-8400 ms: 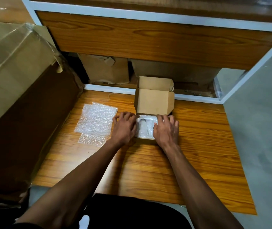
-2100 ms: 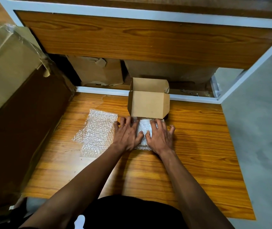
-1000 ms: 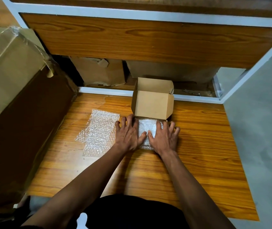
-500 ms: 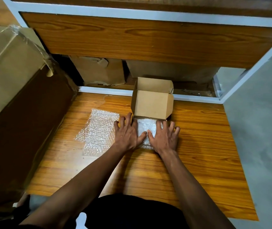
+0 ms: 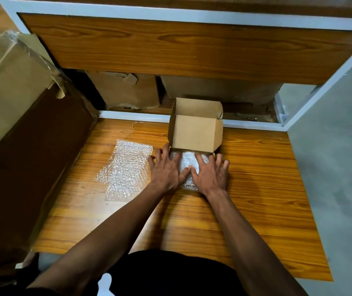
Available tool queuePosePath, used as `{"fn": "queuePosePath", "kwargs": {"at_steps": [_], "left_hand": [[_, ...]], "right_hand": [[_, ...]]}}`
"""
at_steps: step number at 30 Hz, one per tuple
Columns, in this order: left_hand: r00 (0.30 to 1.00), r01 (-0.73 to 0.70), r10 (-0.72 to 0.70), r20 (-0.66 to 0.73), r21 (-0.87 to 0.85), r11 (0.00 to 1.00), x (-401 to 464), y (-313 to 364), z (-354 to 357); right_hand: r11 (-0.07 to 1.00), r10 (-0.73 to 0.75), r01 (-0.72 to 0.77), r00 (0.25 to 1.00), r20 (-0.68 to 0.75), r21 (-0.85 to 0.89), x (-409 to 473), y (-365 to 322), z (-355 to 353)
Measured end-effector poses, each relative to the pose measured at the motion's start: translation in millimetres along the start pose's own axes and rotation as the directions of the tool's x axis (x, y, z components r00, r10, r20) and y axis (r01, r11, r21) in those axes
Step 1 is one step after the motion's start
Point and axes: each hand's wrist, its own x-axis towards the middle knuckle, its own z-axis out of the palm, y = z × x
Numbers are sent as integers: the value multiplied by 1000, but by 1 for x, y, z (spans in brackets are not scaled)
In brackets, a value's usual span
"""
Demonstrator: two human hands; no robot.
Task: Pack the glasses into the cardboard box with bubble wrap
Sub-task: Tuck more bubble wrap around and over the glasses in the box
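Left hand (image 5: 166, 170) flat, fingers straight and spread, pressing down on the left part of a bubble wrap bundle (image 5: 187, 165). Right hand (image 5: 210, 174) likewise flat and spread wide, pressing the right part of the same bundle, thumb tips of both hands nearly meeting over its middle. Nothing gripped or pinched by either. Bundle lying on the wooden worktop (image 5: 245, 201), its far edge touching or tucked under the near side of the small cardboard box (image 5: 195, 133); cannot tell which. Contents of the bundle hidden by wrap and hands. Box standing open at the far middle of the worktop, near flap raised upright. Loose sheet of bubble wrap (image 5: 126, 169) flat on the worktop just left of the left hand. Large cartons (image 5: 10, 86) stacked at far left.
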Motion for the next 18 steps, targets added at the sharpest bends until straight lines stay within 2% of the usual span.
{"fn": "queuePosePath", "kwargs": {"at_steps": [3,7,13,18], "left_hand": [[1000,-14,14,5,-35,999,1,0,0],[993,-4,10,119,-47,999,5,-2,4],[985,40,-30,168,-57,998,13,1,3],[998,11,-10,58,-29,1000,2,-1,0]], "right_hand": [[1000,-11,11,1000,19,-12,0,1,-1],[1000,-12,12,999,40,-10,3,0,-2],[1000,-13,14,997,81,-6,7,0,-5],[998,28,-32,997,67,51,2,3,0]]}}
